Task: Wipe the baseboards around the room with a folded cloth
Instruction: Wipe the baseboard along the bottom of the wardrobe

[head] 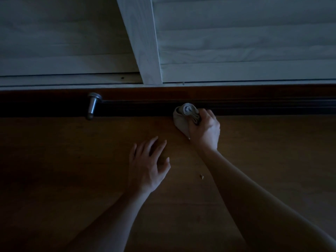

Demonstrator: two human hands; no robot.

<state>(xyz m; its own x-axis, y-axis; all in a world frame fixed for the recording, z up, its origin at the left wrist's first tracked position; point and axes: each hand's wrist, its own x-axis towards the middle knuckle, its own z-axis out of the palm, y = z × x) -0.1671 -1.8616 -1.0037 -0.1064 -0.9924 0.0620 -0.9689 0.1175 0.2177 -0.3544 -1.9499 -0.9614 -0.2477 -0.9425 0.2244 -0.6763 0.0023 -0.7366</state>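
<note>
At frame centre, the right hand (204, 128) gripped a soft, folded cloth (185, 116) against the dark baseboard (254, 106). The left hand (148, 164) lay flat, fingers relaxed, on the smooth wooden floor (72, 170).

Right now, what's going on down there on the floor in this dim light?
A person is cleaning the dark baseboard under some white slatted doors. Their right hand grips a folded cloth and holds it against the baseboard. The left hand rests on the wooden floor with fingers spread, seemingly for support. A metal doorstop sticks out further to the left, and a small crumb lies between the arms.
</note>
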